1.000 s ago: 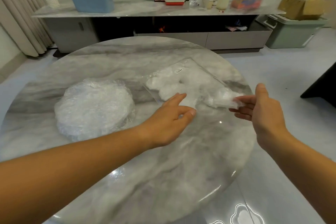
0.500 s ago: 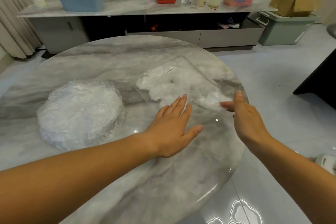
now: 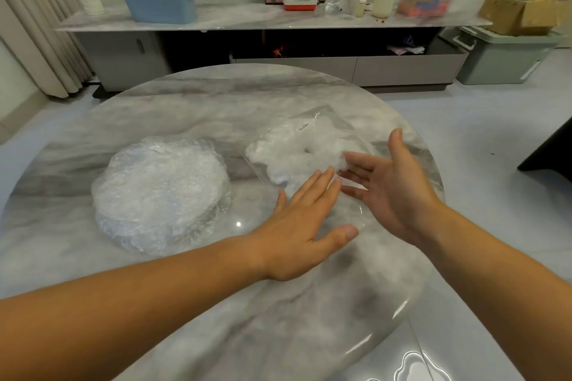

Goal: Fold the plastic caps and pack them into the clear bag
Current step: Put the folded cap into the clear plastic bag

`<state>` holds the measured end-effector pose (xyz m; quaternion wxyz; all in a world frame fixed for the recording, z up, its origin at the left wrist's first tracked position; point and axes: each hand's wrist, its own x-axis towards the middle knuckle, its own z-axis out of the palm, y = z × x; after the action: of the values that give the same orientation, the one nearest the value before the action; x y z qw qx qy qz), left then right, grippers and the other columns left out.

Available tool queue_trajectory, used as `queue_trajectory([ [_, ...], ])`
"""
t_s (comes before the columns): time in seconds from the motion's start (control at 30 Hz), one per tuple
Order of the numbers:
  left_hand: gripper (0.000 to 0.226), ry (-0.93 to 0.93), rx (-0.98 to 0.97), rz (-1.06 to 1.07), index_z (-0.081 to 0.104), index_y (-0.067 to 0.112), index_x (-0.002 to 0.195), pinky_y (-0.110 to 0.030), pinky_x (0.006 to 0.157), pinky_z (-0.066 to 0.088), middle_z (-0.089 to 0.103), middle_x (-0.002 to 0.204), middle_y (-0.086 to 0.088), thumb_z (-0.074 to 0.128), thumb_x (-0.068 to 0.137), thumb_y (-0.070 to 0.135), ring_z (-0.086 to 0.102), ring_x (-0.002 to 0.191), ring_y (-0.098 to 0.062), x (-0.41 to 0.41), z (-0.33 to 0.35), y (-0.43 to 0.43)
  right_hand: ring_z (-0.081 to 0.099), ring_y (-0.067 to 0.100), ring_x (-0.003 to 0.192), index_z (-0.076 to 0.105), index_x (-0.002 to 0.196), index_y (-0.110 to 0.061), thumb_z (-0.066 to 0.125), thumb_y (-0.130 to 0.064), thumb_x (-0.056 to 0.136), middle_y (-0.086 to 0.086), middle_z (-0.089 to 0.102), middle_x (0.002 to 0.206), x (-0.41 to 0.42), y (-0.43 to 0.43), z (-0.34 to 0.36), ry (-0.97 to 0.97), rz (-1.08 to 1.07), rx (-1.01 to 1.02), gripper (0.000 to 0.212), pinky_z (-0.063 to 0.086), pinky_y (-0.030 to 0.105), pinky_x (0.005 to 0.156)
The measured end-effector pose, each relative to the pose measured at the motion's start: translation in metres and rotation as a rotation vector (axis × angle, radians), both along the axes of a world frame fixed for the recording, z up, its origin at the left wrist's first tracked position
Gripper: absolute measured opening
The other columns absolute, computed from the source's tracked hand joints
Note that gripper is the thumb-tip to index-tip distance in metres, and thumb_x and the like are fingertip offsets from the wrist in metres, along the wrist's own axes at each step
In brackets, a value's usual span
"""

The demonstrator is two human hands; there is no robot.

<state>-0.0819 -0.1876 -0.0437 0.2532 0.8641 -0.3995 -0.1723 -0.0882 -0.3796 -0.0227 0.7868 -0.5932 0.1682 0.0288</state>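
Resting flat by the clear bag (image 3: 322,130), left hand (image 3: 305,226) grips nothing; right hand (image 3: 394,185) open, empty. Risk: unheld bag may slide on glossy tabletop (image 3: 216,312), spilling folded caps (image 3: 291,153).

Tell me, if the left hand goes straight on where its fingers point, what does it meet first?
Most likely the right hand: its fingers cross just ahead of the left hand. If they hover higher, the bag comes first; height is unclear.

- A stack of plastic caps (image 3: 161,192) is lying on the tabletop (image 3: 216,108), left of the clear bag (image 3: 309,145).
- Folded caps (image 3: 294,155) are sitting inside the bag.
- Both hands are hovering at its near end.
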Motion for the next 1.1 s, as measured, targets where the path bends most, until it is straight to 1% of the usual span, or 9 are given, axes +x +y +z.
queue_trajectory([
  [0.07,0.089,0.040,-0.030,0.002,-0.012,0.032,0.158,-0.055,0.123,-0.007,-0.028,0.160,0.025,0.017,0.088,0.078,-0.030,0.142,0.009,0.000,0.000,0.003,0.056,0.024,0.130,0.052,0.141,-0.003,0.021,-0.079,0.094,0.011,0.059,0.140,0.005,0.006,0.002,-0.001,0.042,0.158,0.095,0.045,0.043,0.109],
  [0.23,0.087,0.119,-0.048,-0.028,-0.010,0.036,0.158,-0.051,0.124,-0.009,-0.023,0.161,0.025,0.019,0.087,0.078,-0.028,0.141,0.013,-0.003,0.002,0.012,0.059,0.029,0.124,0.060,0.127,-0.004,0.032,-0.083,0.090,0.016,0.060,0.137,0.022,0.012,-0.001,0.031,-0.045,0.406,0.091,0.045,0.046,0.105],
  [0.37,0.087,0.124,-0.048,-0.040,-0.008,0.036,0.158,-0.048,0.124,-0.010,-0.022,0.161,0.026,0.020,0.086,0.077,-0.026,0.141,0.013,-0.003,0.001,0.024,0.063,0.036,0.117,0.060,0.121,0.000,0.044,-0.074,0.092,0.024,0.057,0.135,0.033,0.017,-0.002,0.058,-0.192,0.462,0.081,0.044,0.044,0.109],
  [0.67,0.085,0.116,-0.047,-0.060,-0.008,0.037,0.158,-0.048,0.125,-0.007,-0.022,0.161,0.026,0.023,0.089,0.075,-0.024,0.142,0.013,-0.007,-0.002,0.037,0.063,0.048,0.114,0.054,0.126,0.010,0.065,-0.050,0.094,0.030,0.046,0.131,0.032,0.033,0.008,0.025,-0.362,0.597,0.068,0.058,0.050,0.093],
  [0.73,0.084,0.119,-0.070,-0.061,-0.007,0.038,0.158,-0.048,0.125,-0.005,-0.021,0.162,0.026,0.025,0.090,0.073,-0.023,0.143,0.013,-0.008,-0.001,0.037,0.060,0.050,0.119,0.051,0.130,0.011,0.061,-0.052,0.096,0.030,0.050,0.134,0.032,0.032,0.009,0.005,-0.359,0.640,0.073,0.054,0.052,0.100],
  [0.83,0.079,0.134,-0.112,-0.063,-0.005,0.037,0.159,-0.048,0.125,-0.001,-0.018,0.163,0.025,0.031,0.095,0.068,-0.020,0.144,0.013,-0.009,-0.001,0.036,0.047,0.040,0.137,0.049,0.140,0.005,0.043,-0.069,0.095,0.023,0.059,0.137,0.032,0.029,0.004,0.007,-0.246,0.627,0.087,0.034,0.052,0.118],
  [0.9,0.077,0.145,-0.129,-0.065,-0.002,0.037,0.159,-0.048,0.125,-0.001,-0.016,0.163,0.024,0.035,0.097,0.064,-0.019,0.145,0.012,-0.009,-0.001,0.035,0.040,0.036,0.143,0.049,0.142,0.001,0.036,-0.077,0.092,0.020,0.060,0.139,0.031,0.027,0.000,0.017,-0.184,0.619,0.094,0.026,0.053,0.121],
  [1.0,0.079,0.137,-0.125,-0.060,0.000,0.037,0.160,-0.048,0.125,0.000,-0.014,0.164,0.023,0.032,0.094,0.068,-0.018,0.145,0.011,-0.007,-0.004,0.034,0.046,0.037,0.138,0.050,0.142,-0.002,0.037,-0.077,0.091,0.021,0.062,0.136,0.030,0.026,-0.002,0.022,-0.152,0.625,0.092,0.031,0.052,0.118],
  [1.1,0.081,0.134,-0.094,-0.047,0.000,0.038,0.159,-0.047,0.126,-0.001,-0.014,0.163,0.025,0.028,0.091,0.072,-0.019,0.144,0.013,-0.005,-0.005,0.037,0.056,0.043,0.127,0.054,0.137,-0.001,0.044,-0.066,0.096,0.027,0.060,0.134,0.024,0.022,0.003,0.031,-0.201,0.595,0.078,0.041,0.051,0.112],
])
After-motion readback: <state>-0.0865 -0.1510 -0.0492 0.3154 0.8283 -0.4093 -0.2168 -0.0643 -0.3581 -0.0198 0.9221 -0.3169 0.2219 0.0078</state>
